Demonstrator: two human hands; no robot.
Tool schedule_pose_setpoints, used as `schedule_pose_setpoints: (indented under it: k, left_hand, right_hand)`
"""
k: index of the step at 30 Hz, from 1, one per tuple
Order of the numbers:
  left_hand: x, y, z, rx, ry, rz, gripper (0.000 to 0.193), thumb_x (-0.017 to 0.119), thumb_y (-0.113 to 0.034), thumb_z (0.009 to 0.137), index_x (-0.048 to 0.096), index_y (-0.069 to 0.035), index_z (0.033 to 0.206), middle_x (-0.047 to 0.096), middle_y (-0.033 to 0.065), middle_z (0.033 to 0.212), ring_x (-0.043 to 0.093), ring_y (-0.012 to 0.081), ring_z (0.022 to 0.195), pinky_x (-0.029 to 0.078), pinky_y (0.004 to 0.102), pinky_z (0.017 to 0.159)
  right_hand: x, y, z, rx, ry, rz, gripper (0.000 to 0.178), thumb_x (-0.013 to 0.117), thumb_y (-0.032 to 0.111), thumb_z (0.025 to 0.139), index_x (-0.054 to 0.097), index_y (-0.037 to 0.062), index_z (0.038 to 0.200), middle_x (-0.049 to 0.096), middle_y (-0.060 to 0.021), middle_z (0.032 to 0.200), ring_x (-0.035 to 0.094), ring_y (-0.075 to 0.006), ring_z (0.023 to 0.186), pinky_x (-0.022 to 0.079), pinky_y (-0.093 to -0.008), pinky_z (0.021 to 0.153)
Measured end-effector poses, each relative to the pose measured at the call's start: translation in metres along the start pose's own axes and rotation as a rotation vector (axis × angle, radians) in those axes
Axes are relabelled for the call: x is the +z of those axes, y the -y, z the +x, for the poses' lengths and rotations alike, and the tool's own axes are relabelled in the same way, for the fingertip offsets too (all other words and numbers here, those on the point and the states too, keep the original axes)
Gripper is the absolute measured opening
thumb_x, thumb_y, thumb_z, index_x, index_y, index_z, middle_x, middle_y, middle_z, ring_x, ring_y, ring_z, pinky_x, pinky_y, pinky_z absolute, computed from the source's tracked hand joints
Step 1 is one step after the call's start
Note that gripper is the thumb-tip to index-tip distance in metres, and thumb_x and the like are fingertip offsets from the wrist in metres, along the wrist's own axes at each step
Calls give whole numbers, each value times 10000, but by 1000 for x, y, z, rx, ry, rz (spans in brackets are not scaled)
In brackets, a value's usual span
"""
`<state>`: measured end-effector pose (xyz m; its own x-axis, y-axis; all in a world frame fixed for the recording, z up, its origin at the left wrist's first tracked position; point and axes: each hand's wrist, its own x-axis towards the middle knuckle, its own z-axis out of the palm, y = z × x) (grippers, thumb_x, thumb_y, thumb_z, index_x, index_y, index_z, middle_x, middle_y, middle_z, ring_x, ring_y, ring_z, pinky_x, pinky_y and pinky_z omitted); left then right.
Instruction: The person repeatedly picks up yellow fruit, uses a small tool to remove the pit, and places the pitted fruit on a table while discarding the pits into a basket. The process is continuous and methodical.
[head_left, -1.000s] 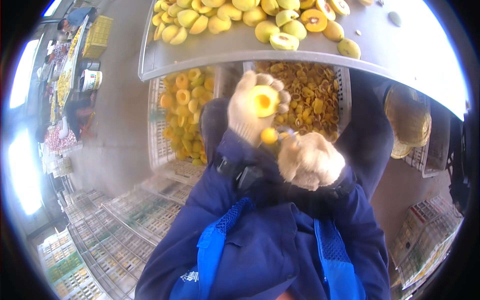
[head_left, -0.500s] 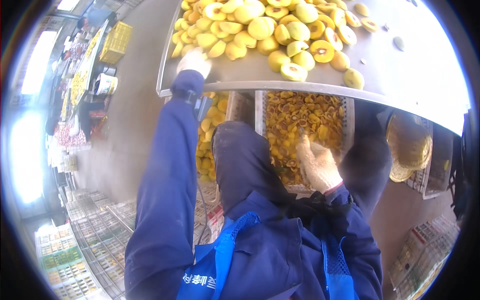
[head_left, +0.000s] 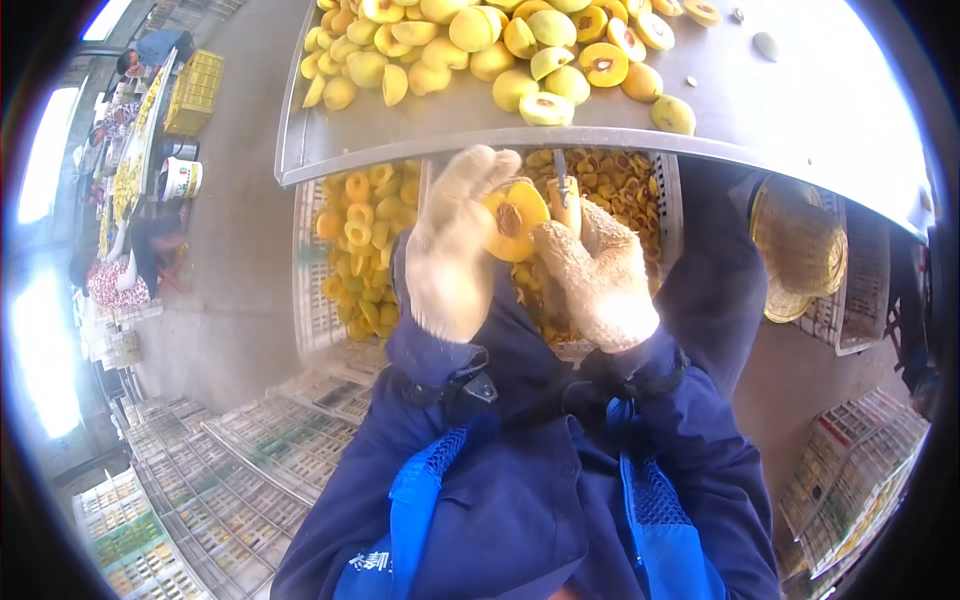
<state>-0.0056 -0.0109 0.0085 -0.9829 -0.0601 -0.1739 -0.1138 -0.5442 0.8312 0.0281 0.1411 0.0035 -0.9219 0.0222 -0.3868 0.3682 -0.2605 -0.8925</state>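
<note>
My left hand [head_left: 452, 245], in a pale glove, grips a yellow peach half [head_left: 530, 208] whose cut face shows a brown pit. Close beside it, my gloved right hand [head_left: 605, 280] is closed around a small tool [head_left: 566, 205] with a light wooden handle and a narrow metal tip pointing up. Both hands are above my lap, just in front of the metal table [head_left: 400, 130]. On that table lies a heap of peach halves [head_left: 430, 45]. Under its edge stand a crate of peach halves [head_left: 362, 240] on the left and a crate of small brown-and-yellow scraps [head_left: 610, 172] between my legs.
Gold woven baskets [head_left: 800, 245] stand to my right, next to a crate. Crates are stacked at lower right [head_left: 855, 485] and lower left [head_left: 140, 540]. Far left, several people sit along another fruit table, near a white bucket [head_left: 182, 180] and a yellow crate [head_left: 194, 92].
My left hand has come back from the heap on the table with a peach half. My right hand has risen from above the scraps crate to meet it. The view has shifted slightly.
</note>
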Motion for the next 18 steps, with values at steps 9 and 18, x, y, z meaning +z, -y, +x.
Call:
schedule_pose_setpoints:
  k: [9, 18]
  left_hand:
    - [-20, 20, 12, -268, 62, 450, 479, 506, -366, 1161, 743, 42, 1246, 790, 146, 1099, 755, 230, 946, 608, 331, 837]
    - [-26, 28, 5, -219, 88, 107, 525, 479, -350, 1053, 721, 68, 1257, 780, 214, 1143, 734, 279, 1069, 583, 381, 967]
  right_hand:
    - [-12, -12, 3, -45, -83, -438, 308, 727, 303, 1069, 718, -4, 1043, 716, -239, 807, 731, -398, 737, 554, -435, 676]
    - [-5, -37, -25, -562, 16, -794, 283, 746, 290, 1072, 685, 60, 917, 656, -216, 711, 671, -485, 667, 490, -556, 561]
